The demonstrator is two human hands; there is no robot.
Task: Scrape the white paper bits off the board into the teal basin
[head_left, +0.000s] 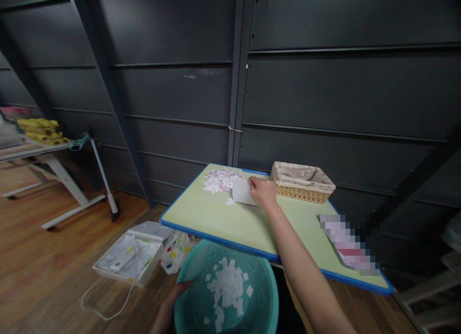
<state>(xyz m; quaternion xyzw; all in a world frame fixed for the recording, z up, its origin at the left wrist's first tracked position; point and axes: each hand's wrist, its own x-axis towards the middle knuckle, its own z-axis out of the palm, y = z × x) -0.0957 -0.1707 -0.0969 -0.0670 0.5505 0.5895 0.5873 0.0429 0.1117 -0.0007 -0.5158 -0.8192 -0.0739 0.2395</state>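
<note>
My right hand is closed on the edge of a white card, held low over the light-green tabletop. Just beyond the card lies a heap of small white and pink paper pieces, with a few more white bits by its near edge. Below the table's near side, my left hand grips the left rim of a teal plastic basket, its thumb over the inside wall. Small white paper squares are piled in the bottom of this basket. Part of the left hand is hidden behind the rim.
A cloth-lined woven basket stands at the table's back right. Near the right edge lies a blurred-out flat item. An open white box with a cord sits on the floor at left, beside a clear bag. Dark wall panels rise behind.
</note>
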